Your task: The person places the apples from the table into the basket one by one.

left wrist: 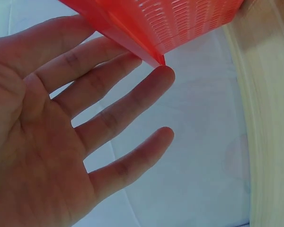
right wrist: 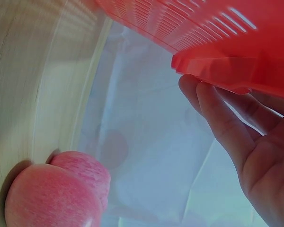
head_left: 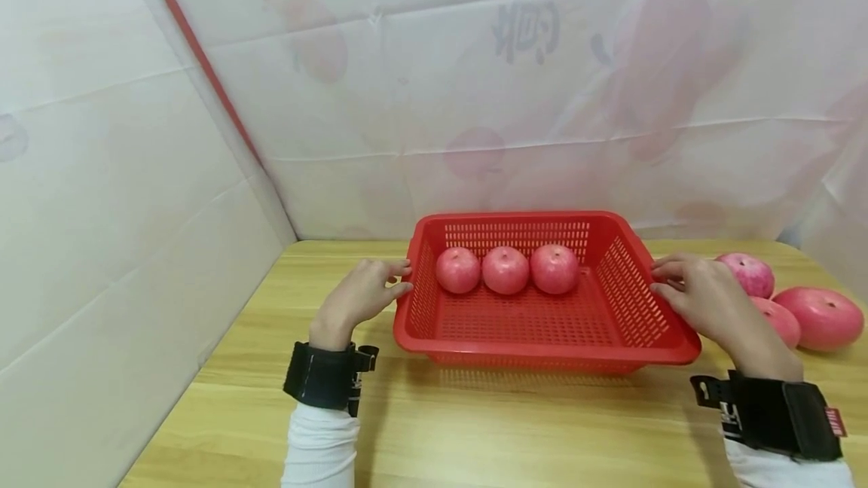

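A red plastic basket [head_left: 536, 353] with slotted walls spans the space between both hands. Three pinkish-red apples [head_left: 505, 270] sit in a row along its back wall. My left hand [head_left: 362, 294] holds the basket's left rim, thumb toward the top. In the left wrist view, several fingertips meet the underside of the rim, while the little finger sticks out free. On the opposite side, my right hand [head_left: 712, 303] grips the right rim, its fingers tucked under the edge in the right wrist view; the thumb is hidden there.
Several more apples [head_left: 819, 318] lie on the wooden table [head_left: 224, 405] at the right, partly behind the right hand and wrist. Pale printed cloth [head_left: 420, 96] hangs as a wall behind the table, with another on the left [head_left: 122, 232]. Both wrists wear black straps.
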`<move>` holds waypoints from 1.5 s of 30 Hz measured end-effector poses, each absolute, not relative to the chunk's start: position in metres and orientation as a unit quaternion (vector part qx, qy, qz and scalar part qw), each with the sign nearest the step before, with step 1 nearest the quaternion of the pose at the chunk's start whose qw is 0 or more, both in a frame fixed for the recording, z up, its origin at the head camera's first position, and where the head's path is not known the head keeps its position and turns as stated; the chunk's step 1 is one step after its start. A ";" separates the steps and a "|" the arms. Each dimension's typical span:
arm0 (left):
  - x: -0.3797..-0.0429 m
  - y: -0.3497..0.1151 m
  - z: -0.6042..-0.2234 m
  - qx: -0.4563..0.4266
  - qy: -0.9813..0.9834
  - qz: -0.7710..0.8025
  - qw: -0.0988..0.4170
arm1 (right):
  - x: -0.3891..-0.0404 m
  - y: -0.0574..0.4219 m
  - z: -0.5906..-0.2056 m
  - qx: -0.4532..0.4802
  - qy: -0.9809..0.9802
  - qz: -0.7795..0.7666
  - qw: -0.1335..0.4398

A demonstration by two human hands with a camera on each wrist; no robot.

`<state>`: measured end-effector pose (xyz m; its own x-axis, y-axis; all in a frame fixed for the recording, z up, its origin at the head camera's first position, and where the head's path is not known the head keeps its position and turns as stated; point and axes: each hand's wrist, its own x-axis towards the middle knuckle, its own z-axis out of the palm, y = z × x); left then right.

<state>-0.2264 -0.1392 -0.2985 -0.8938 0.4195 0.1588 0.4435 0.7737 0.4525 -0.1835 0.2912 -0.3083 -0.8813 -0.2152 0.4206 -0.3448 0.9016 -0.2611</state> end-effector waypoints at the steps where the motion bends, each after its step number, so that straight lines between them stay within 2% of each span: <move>1: -0.226 -0.139 -0.299 -0.228 -0.942 -0.244 0.024 | -0.183 0.291 -0.308 0.149 -0.955 0.165 0.197; 14: -0.223 -0.142 -0.297 -0.214 -0.944 -0.251 0.018 | -0.187 0.288 -0.305 0.155 -0.954 0.168 0.196; 22: -0.222 -0.144 -0.298 -0.214 -0.942 -0.257 0.016 | -0.175 0.297 -0.302 0.022 -0.958 0.175 0.227; 32: -0.225 -0.144 -0.295 -0.223 -0.942 -0.250 0.025 | -0.174 0.309 -0.306 0.001 -0.957 0.176 0.231; 45: -0.227 -0.140 -0.296 -0.220 -0.944 -0.247 0.022 | -0.170 0.331 -0.312 -0.091 -0.960 0.166 0.208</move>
<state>-0.2269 -0.1404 -0.2958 -0.9023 0.4044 0.1495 0.4258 0.7815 0.4561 -0.1700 0.3309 -0.3122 -0.8972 0.2441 0.3681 0.1062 0.9282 -0.3567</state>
